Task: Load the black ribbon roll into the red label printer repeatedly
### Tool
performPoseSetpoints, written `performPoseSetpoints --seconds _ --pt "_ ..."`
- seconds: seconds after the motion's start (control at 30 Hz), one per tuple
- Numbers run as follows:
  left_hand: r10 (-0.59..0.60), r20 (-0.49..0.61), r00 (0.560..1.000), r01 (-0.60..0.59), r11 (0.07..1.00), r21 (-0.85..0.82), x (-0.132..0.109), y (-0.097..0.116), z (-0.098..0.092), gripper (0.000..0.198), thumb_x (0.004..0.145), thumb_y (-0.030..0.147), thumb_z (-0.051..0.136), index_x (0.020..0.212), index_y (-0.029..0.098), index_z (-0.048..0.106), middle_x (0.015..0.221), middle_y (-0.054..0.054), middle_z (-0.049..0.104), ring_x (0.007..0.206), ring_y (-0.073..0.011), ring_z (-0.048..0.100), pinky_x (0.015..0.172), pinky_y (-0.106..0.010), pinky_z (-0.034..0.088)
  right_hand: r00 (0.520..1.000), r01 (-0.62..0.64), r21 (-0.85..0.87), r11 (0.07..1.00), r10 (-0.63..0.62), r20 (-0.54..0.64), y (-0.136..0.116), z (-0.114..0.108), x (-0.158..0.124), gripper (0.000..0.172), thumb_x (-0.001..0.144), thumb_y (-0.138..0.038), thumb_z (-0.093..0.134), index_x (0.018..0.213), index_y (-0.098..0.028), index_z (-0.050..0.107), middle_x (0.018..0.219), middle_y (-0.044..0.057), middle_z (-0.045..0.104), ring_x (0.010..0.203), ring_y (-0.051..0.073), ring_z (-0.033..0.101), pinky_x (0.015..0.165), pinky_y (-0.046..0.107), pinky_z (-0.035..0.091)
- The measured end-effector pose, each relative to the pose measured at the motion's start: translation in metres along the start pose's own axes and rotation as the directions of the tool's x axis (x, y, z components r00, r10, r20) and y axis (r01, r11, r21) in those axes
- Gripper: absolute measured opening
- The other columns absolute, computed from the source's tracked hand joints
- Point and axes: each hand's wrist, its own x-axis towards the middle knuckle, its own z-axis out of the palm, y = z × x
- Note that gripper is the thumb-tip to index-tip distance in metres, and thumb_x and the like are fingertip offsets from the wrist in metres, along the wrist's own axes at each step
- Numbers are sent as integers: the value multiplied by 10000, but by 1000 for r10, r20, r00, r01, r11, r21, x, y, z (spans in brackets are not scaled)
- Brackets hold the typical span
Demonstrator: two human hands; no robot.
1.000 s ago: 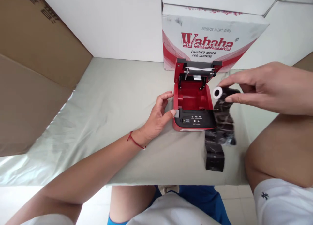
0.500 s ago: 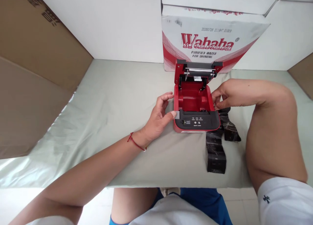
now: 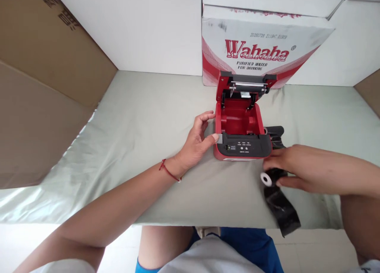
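A small red and black label printer (image 3: 239,144) stands on the cloth with its lid (image 3: 245,87) raised. Its red inner bay (image 3: 236,122) shows no roll. My left hand (image 3: 198,140) steadies the printer's left side, thumb on the grey tab at the front corner and fingers partly curled along the wall. Right of the printer, my right hand (image 3: 286,168) grips a roll of black tape (image 3: 276,176) with a white core, thumb below and fingers over it. A loose black strip (image 3: 283,211) trails from it toward the table's front edge.
Another dark roll (image 3: 276,130) lies against the printer's right side, partly hidden. Behind the printer stands a white and red water carton (image 3: 261,31). A brown cardboard box (image 3: 44,99) is at the left. Pale green cloth (image 3: 148,107) covers the table.
My right hand has come from behind the printer's right side toward me, now with the black roll in it. The black strip has shifted right and forward. My left hand stays on the printer.
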Motion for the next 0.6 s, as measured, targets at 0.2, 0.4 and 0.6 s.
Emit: performPoseSetpoints --seconds 0.2,0.4,0.6 --pt "7 -6 1000 -7 1000 13 0 -1 -1 760 971 776 852 1553 378 567 1875 -92 458 1844 -383 370 1556 -692 266 960 64 55 996 -46 -275 -27 -48 -12 377 1144 -494 606 1409 -379 848 1255 85 897 974 289 835 814 406 622" --pt "18 -4 1000 -18 1000 3 0 1 1 749 974 768 855 1538 367 568 1856 -101 459 1839 -386 373 1559 -693 259 912 -273 -215 938 181 -369 -37 -81 63 304 1066 -358 677 1274 -264 878 1030 82 866 852 268 730 738 375 448" --pt "11 9 1000 -12 1000 16 -1 3 2 742 989 774 836 1547 373 557 1852 -106 461 1834 -383 380 1552 -681 290 915 -367 -262 893 296 -275 -37 -70 106 230 1066 -286 672 1183 -238 863 1069 101 864 894 271 732 748 372 416"
